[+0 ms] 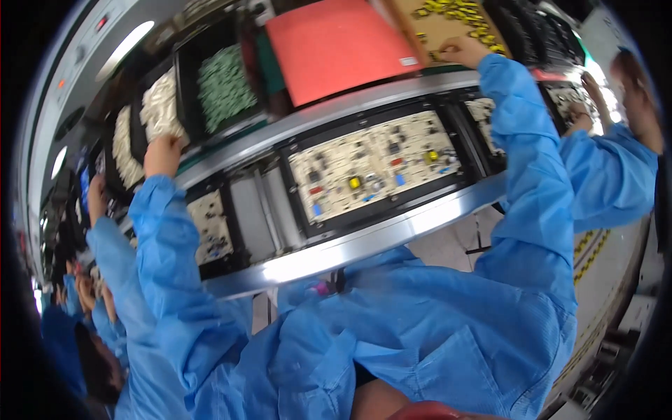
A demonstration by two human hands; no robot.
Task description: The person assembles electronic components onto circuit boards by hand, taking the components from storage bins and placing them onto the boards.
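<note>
My left hand (162,155) is at the near edge of a bin of small white parts (159,105), its fingers curled together. Whatever they hold is hidden. On the far right, my right hand (463,52) reaches over a tan tray (406,15) holding small yellow-and-black components (458,12). Its fingers are bent into a pinch, and I cannot make out what is between them. Between my arms, a cream circuit board (374,164) lies in a black frame on the conveyor, carrying yellow, red, blue and black components. Neither hand touches it.
Beyond the metal rail (329,115) stand a bin of green parts (225,87) and a red-pink sheet (339,49). More framed boards, one on the left (208,227), sit along the line. Co-workers in blue work on both sides; one sleeve (609,175) is close to my right arm.
</note>
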